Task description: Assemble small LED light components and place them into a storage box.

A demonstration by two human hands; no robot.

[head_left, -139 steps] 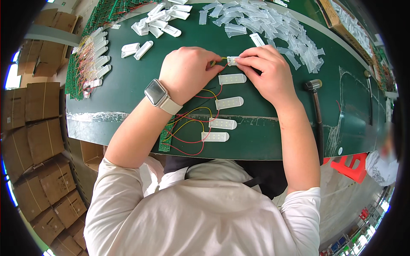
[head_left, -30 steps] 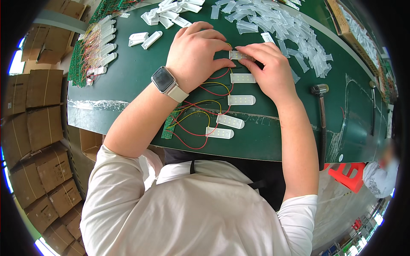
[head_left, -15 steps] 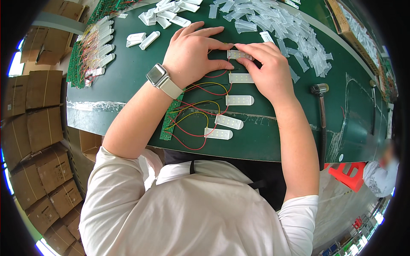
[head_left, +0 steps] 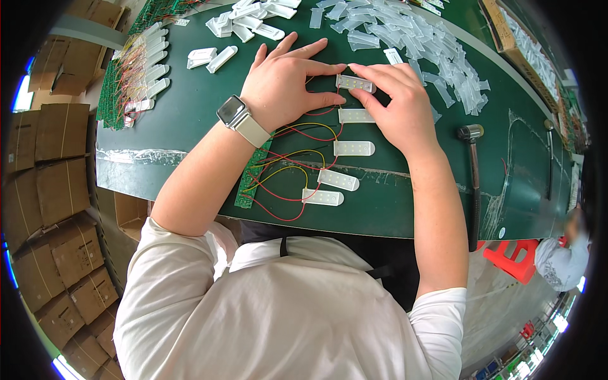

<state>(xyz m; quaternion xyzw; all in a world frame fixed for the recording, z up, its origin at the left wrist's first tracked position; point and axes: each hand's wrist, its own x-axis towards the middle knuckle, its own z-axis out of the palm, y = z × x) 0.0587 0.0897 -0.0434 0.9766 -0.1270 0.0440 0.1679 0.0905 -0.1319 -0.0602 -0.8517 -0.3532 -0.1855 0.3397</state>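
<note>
A small white LED light (head_left: 354,83) with a rounded end lies at the top of a column of similar ones, between my hands. My left hand (head_left: 283,79), wearing a watch, has thumb and index fingertips at the light's left end, its other fingers spread. My right hand (head_left: 400,101) pinches the same light between thumb and fingers along its long edges. Below it lie more LED lights (head_left: 354,148) in a column. Red, yellow and black wires (head_left: 297,130) join them to a green circuit board strip (head_left: 251,180), partly covered by my left wrist.
Loose clear plastic covers (head_left: 405,38) are heaped at the far right, white housings (head_left: 247,19) at the far middle. Wired boards with lights (head_left: 149,69) lie far left. A hammer (head_left: 472,183) rests right of my forearm. Stacked cartons (head_left: 60,183) stand left; a person (head_left: 563,256) is at right.
My right thumb and fingers have shifted slightly, uncovering more of the top LED light. My left hand stays nearly in place. The whole view has drifted slightly.
</note>
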